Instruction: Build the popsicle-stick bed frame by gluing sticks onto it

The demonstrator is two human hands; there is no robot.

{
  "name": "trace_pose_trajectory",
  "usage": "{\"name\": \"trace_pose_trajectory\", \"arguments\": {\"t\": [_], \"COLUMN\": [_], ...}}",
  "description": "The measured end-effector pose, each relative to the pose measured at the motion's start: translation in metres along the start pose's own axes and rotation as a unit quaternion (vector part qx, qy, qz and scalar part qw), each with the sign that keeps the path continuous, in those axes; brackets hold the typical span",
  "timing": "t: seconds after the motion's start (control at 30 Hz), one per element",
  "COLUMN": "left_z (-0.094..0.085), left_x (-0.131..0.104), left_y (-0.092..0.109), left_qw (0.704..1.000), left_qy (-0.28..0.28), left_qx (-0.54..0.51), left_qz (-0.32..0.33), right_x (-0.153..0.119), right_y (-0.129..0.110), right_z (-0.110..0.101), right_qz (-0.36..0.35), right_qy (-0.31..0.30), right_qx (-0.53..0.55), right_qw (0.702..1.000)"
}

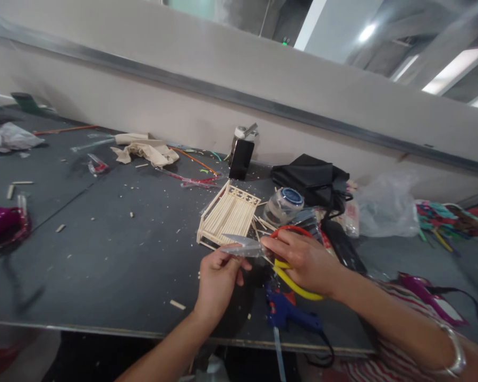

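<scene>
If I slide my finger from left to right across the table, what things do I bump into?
Purple tool → crumpled brown paper → wooden stick frame → clear jar with blue lid → black bag → clear plastic bag → colourful strips.

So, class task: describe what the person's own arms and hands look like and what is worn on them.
Both forearms are bare, with no sleeves or gloves. The left hand wears nothing visible. The right hand is also ungloved; a shiny silver bangle circles that forearm. No rings can be made out.

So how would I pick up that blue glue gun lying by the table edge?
Grip the blue glue gun around its thick body, coming from above on the near side. It lies flat on the dark table, and its black cord trails off the right end, so that side is cluttered.
</scene>
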State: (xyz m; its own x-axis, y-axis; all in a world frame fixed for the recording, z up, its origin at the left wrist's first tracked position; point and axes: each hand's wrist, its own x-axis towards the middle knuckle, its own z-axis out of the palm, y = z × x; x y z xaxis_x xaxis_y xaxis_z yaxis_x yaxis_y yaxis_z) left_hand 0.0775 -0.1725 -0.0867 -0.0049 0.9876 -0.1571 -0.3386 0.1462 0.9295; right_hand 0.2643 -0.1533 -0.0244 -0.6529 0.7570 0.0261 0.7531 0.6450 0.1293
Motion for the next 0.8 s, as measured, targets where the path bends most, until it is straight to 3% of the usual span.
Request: {"name": "trace_pose_trajectory", "arguments": {"t": [0.27,0.5,0.67,0.8], "left_z": [-0.004,-0.005,-0.009,-0.031], "left_x": [0.0,0.002,-0.006,-0.015], "left_y": [-0.001,0.001,0.004,0.014], "left_qw": [0.999,0.999,0.999,0.995], "left_qy": [-0.024,-0.032,-0.042,-0.019], "left_qx": [0.045,0.025,0.023,0.082], "left_qz": [0.014,0.01,0.007,0.053], "right_x": [-0.001,-0.001,0.001,0.001], "right_y": [0.0,-0.006,-0.008,-0.015], "right_z": [0.005,0.018,0.014,0.008], "right_qz": [0.021,0.11,0.129,0.134], "right_qy": [-0.009,0.058,0.079,0.069], "right_qx": [0.025,0.232,0.196,0.147], "right_qw": [0.999,0.965,0.969,0.978]}}
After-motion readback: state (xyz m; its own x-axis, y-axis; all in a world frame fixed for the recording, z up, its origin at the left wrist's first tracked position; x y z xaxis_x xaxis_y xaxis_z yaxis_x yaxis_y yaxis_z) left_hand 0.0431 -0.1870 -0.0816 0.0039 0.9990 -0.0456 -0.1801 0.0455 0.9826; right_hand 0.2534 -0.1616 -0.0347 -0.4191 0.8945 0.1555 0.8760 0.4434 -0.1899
